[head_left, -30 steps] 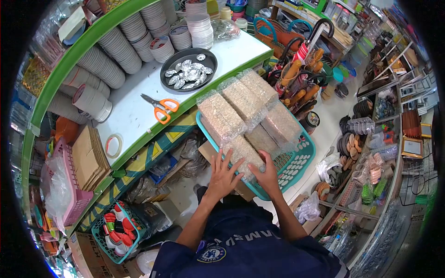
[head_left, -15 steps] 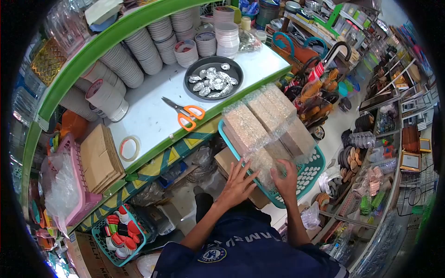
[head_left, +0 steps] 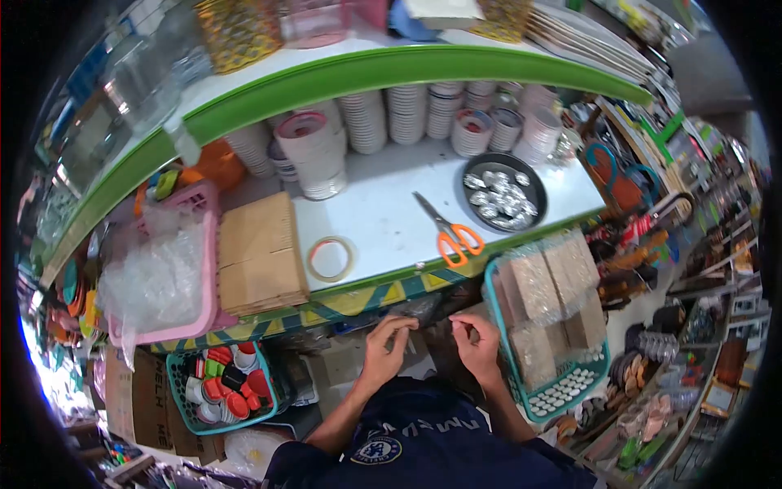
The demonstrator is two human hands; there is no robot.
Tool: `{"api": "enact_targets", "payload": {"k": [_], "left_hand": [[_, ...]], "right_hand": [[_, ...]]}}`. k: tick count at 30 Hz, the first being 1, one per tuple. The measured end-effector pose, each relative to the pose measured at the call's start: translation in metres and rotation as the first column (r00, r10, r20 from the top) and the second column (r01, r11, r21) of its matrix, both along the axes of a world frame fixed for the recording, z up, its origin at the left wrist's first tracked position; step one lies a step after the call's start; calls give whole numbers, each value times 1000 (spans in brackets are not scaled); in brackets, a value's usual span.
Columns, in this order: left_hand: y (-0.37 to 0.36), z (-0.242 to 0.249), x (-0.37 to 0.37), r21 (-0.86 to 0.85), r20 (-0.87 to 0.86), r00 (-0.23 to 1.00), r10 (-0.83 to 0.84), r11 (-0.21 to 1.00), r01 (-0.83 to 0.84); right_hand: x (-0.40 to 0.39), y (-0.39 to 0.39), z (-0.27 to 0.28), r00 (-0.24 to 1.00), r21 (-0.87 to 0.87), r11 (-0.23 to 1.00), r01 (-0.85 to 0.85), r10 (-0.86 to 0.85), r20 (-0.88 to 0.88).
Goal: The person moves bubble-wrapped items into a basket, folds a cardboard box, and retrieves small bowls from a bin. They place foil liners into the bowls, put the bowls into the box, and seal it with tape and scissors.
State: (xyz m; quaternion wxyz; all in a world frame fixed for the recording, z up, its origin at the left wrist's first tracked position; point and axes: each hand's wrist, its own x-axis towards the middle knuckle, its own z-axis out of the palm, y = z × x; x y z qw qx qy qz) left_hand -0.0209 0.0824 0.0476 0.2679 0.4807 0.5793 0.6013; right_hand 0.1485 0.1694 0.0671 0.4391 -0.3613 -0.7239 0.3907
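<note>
Parcels [head_left: 533, 289], in clear bubble wrap, are seated in a teal basket [head_left: 568, 397] just beside the right hand; we find neither hand on them. We observe the left hand [head_left: 389, 346] with its fingers curled in towards the thumb, raised before the counter's front edge. The right hand [head_left: 479, 346] is likewise curled, thumb near the bent fingers, close to the basket's near side. The hands are apart, and we cannot tell whether either pinches anything small.

Beyond them, on the white counter [head_left: 383, 224], we record scissors [head_left: 448, 230] with orange handles, lying near the front edge. A dark round pan [head_left: 536, 189] holding foil cups [head_left: 501, 196] sits further along, towards the basket. We note a tape roll [head_left: 349, 259] lying flat, with folded cardboard [head_left: 261, 254] to its left. Past that stands a pink basket [head_left: 210, 269], filled with clear plastic [head_left: 159, 269].

Below the counter, left of the person, we list a smaller basket [head_left: 267, 373] of mostly red and white items [head_left: 236, 399], beside a brown carton [head_left: 130, 399]. Stacked bowls [head_left: 362, 121] line the rear of the counter, under a green-edged shelf [head_left: 342, 65].
</note>
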Motion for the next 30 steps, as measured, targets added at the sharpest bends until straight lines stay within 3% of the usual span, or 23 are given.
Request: {"api": "enact_targets", "payload": {"k": [2,4,6,9,14,21,24,26,27,29,30], "left_hand": [[-11,-8,-21,7,73,995,60,998,-61],[-21,-6,-37,27,344,918,197,975,-219],[-32,-10,-56,32,254,943,216,972,-232],[-41,-3,-77,18,171,938,303,950,-310],[-47,-4,-87,-12,84,950,302,953,-302],[-50,-6,-88,-26,127,959,254,967,-253],[-49,-5,-90,-12,128,963,236,972,-237],[-50,-1,-88,-2,129,964,231,972,-233],[-49,1,-87,-1,153,960,236,971,-239],[-48,0,-86,-2,179,955,236,971,-240],[-48,-2,-86,26,262,935,240,966,-256]], "right_hand": [[-36,7,0,994,4,995,-102,102,-40],[-70,12,7,962,-41,961,-274,273,-15],[-101,17,12,926,-6,926,-377,377,23],[-145,22,14,840,-137,835,-533,541,30],[-205,22,12,790,-243,761,-602,612,-40],[-241,25,19,724,-352,668,-656,689,-44],[-242,29,14,710,-400,617,-678,691,-137],[-238,31,19,719,-552,496,-670,618,-317],[-237,33,22,719,-552,496,-671,618,-318],[-232,37,26,685,-627,353,-695,589,-427],[-230,37,25,689,-630,355,-691,586,-426]]}}
